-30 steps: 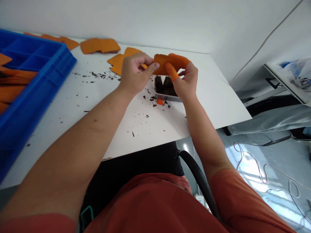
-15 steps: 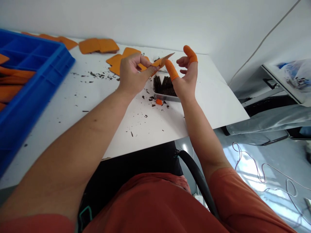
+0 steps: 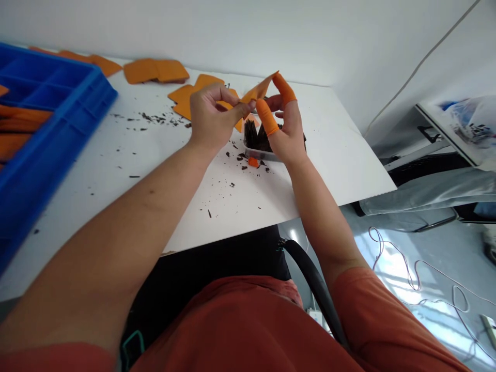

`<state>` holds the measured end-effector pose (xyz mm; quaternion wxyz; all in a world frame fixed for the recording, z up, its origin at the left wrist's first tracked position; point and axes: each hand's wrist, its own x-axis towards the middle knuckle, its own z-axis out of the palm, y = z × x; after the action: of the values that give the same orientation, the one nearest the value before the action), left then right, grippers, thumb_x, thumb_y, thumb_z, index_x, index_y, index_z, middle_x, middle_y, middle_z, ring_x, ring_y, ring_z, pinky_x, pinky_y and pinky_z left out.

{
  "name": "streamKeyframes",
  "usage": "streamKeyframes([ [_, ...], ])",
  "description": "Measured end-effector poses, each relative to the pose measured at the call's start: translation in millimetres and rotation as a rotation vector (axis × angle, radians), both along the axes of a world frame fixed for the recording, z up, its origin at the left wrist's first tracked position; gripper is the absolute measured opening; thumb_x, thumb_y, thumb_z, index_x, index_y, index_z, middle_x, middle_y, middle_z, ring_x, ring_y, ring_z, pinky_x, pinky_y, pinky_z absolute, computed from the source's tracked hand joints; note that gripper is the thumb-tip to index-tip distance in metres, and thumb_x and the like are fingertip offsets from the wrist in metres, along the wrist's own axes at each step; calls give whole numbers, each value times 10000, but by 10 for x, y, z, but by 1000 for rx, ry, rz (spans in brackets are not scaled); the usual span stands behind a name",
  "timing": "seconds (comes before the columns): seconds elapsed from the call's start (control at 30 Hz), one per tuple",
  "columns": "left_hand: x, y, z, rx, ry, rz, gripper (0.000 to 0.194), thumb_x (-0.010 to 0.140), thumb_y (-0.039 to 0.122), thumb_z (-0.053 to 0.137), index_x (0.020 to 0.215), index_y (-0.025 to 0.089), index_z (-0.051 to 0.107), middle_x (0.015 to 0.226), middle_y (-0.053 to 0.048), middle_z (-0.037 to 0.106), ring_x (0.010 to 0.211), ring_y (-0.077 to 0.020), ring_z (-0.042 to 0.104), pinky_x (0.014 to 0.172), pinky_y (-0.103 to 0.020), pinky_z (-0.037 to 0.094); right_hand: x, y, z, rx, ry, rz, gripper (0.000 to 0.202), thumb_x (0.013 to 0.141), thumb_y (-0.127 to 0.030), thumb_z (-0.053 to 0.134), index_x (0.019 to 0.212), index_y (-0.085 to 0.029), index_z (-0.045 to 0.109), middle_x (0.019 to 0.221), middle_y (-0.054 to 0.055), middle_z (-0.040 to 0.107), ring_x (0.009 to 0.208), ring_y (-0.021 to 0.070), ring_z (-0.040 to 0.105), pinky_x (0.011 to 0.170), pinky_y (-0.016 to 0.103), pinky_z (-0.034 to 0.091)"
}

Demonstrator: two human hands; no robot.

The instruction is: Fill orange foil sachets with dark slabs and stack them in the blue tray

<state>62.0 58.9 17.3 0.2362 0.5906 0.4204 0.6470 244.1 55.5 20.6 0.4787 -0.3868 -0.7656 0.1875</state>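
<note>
Both arms reach forward; left grip [image 3: 211, 116] pinched thumb-to-finger, right grip [image 3: 267, 90] with thumb, bent index apart.

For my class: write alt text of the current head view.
A person's left hand pinches an orange sheet while the right hand, wearing orange finger cots, touches it near a clear tray of dark strips. More orange sheets and a blue crate share the white table.

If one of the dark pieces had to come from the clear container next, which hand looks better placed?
Probably the right hand: in this view it overlaps the clear container of dark pieces, while the left hand is further left, pinching an orange sheet.
</note>
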Motion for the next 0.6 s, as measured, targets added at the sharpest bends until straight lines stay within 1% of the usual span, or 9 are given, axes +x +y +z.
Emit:
streamKeyframes([
  [0.1, 31, -17, 10, 35, -8, 41, 617, 623, 752, 933, 625, 276, 540, 707, -6, 625, 709, -202, 562, 675, -429, 446, -2, -20, 6, 15, -9, 6, 816, 952, -788, 595, 1621, -434, 291, 1259, 54, 636, 1269, 253, 619, 1198, 505, 519],
  [0.2, 52, -47, 24, 70, 71, 12, 593, 660, 721, 930, 644, 267, 547, 690, -9, 610, 762, -216, 562, 747, -447, 449, -10, -62, 31, 19, -46, 14, 849, 942, -738, 655, 1637, -455, 257, 1323, 52, 633, 1308, 260, 610, 1209, 509, 517],
  [0.3, 49, -98, 68, 103, 125, -5, 545, 683, 675, 930, 637, 278, 559, 709, -22, 623, 790, -243, 570, 776, -468, 437, -12, -87, 63, 7, -64, 1, 845, 946, -711, 671, 1639, -455, 260, 1318, 48, 645, 1314, 261, 615, 1213, 517, 518],
  [0.37, 38, -131, 110, 121, 149, -5, 530, 681, 650, 933, 624, 281, 557, 711, -23, 639, 780, -243, 564, 764, -466, 432, 7, -65, 77, 10, -60, -13, 836, 934, -728, 679, 1622, -443, 298, 1292, 48, 656, 1296, 258, 628, 1207, 512, 526],
  [0.47, 22, -153, 157, 120, 169, -30, 521, 664, 614, 945, 606, 273, 555, 702, -17, 652, 735, -223, 545, 735, -456, 429, 73, 28, 78, 18, -73, -28, 839, 868, -799, 710, 1549, -420, 399, 1237, 48, 666, 1240, 264, 651, 1165, 522, 555],
  [0.6, 4, -125, 155, 67, 169, -64, 525, 613, 590, 975, 591, 266, 562, 663, -11, 625, 676, -199, 514, 697, -446, 412, 157, 166, 59, 12, -84, -33, 827, 785, -854, 748, 1419, -384, 502, 1179, 44, 677, 1190, 270, 665, 1137, 546, 562],
])
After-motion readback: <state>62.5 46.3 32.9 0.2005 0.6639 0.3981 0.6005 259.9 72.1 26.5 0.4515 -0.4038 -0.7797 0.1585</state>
